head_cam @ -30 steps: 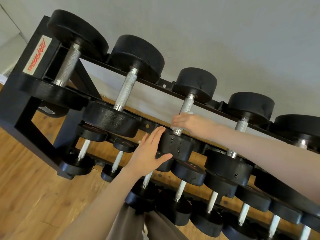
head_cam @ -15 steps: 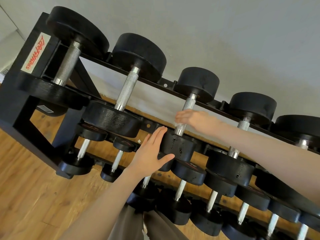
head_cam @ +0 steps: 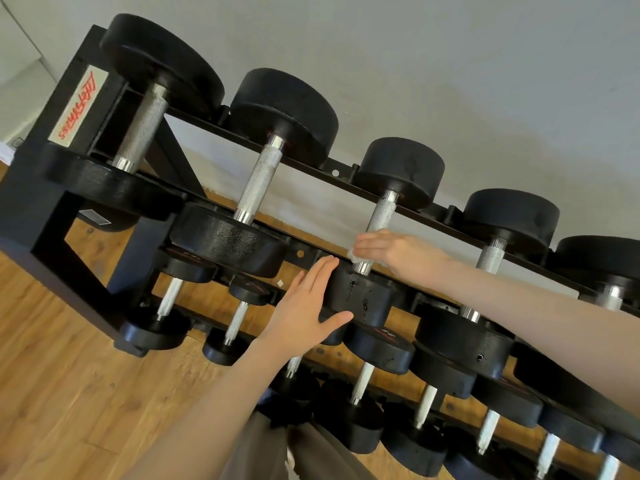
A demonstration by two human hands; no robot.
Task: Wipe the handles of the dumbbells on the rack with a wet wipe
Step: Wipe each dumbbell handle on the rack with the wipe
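— What is nearest to you?

— My two bare forearms, reaching up from the bottom edge over the brown wooden plank floor (head_cam: 62, 393). My left hand (head_cam: 304, 313) lies flat, fingers straight and together, thumb spread, pressing the near black round head (head_cam: 360, 296) of the third dumbbell on the top tier. That grip is open; it holds nothing.

— And the other hand?

— My right hand (head_cam: 394, 251) reaches in from the right, just beyond that head. Its fingers curl round the lower end of the dumbbell's silver knurled metal handle (head_cam: 381, 213), with the white wet wipe (head_cam: 356, 256) pinched against the bar. Only a small edge of the wipe shows under my fingers, close above the near head.

— What lies around them?

— The black steel tiered rack (head_cam: 41, 188) runs slantwise across the view. Below my hands, its lower tiers hold smaller black dumbbells with pale handles. On the top tier, left of mine, sit two bigger black dumbbells with silver knurled handles (head_cam: 258, 178); two more stand to the right.

— Farther back?

— A white label with red lettering (head_cam: 78, 105) on the rack's left end, and behind everything a plain pale grey wall (head_cam: 450, 64).
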